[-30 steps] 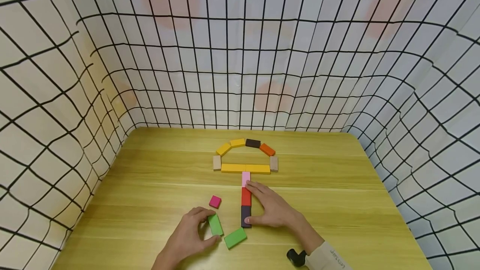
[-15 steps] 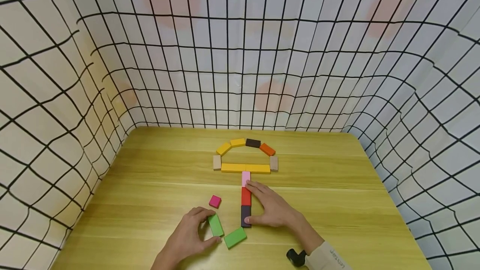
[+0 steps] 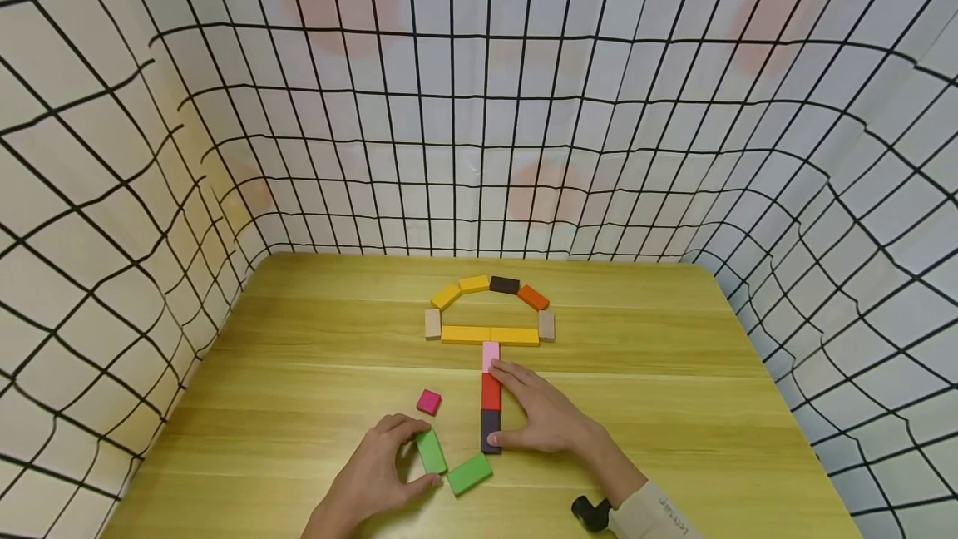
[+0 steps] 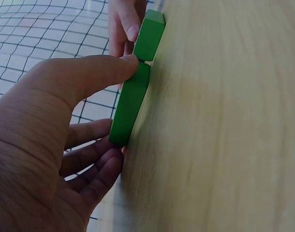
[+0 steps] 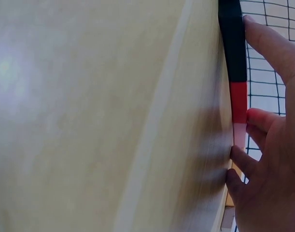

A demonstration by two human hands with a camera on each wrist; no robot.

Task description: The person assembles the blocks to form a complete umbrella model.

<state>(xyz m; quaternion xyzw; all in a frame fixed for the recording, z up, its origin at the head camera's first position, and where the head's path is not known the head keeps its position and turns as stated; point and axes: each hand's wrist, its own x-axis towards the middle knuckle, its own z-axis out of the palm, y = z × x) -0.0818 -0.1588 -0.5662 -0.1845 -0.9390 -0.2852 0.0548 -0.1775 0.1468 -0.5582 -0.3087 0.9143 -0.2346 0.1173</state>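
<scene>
My left hand (image 3: 374, 466) pinches a green block (image 3: 430, 451) by its two ends, thumb at the near end and fingers at the far end. In the left wrist view, that green block (image 4: 130, 104) lies close to a second green block (image 4: 150, 36), corner towards corner. My right hand (image 3: 545, 414) rests along a straight column of blocks. Its thumb touches the dark block (image 3: 490, 424), and a fingertip lies near the joint of the red block (image 3: 491, 393) and the pink block (image 3: 490, 353). The other right fingers reach down beside the column in the right wrist view.
A small magenta block (image 3: 429, 402) lies beyond my left fingers. Past the column, yellow blocks (image 3: 466, 335) form a bar under an arch of yellow, black (image 3: 505, 284), orange (image 3: 533, 298) and plain wood blocks (image 3: 432, 324). Black netting (image 3: 479, 142) surrounds the wooden table (image 3: 644, 331).
The green block in my left hand has shifted very slightly, its near end moving towards the second green block. My right hand stays in place.
</scene>
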